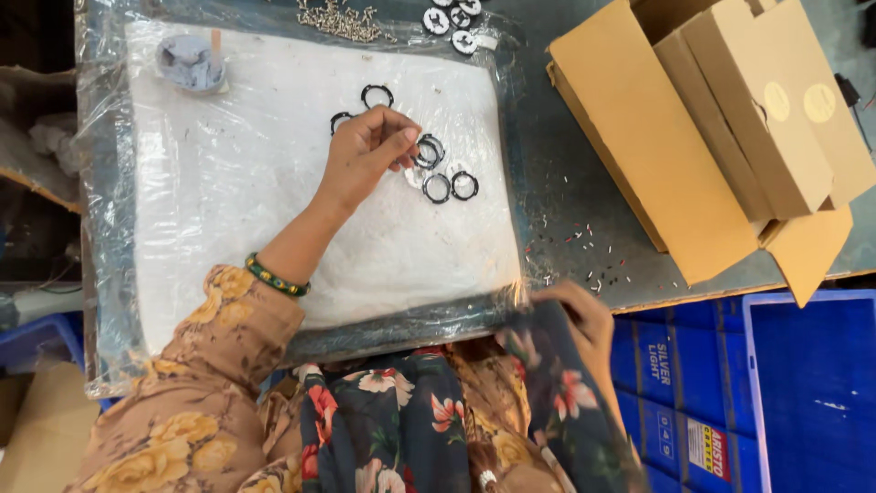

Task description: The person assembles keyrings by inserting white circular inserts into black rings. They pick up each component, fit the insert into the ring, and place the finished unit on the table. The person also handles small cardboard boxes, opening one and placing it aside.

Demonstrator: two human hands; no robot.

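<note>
A white foam pad [228,183] wrapped in clear plastic lies on the grey table. Several black rings rest on it: one [377,94] at the top, one [339,120] just left of my fingers, and a pair [450,186] to the right. My left hand [365,155], with a green beaded bangle at the wrist, reaches over the pad and pinches a black ring [431,151] between thumb and fingertips. My right hand [582,315] sits at the pad's near right corner by the table edge, partly covered by dark floral cloth, so its grip is unclear.
A small grey cup [190,62] with a stick stands at the pad's far left corner. Small metal pieces [342,20] and round black-and-white parts [453,18] lie beyond the pad. Open cardboard boxes [757,100] fill the right. Tiny scraps [584,251] dot the table. A blue crate [812,383] stands below.
</note>
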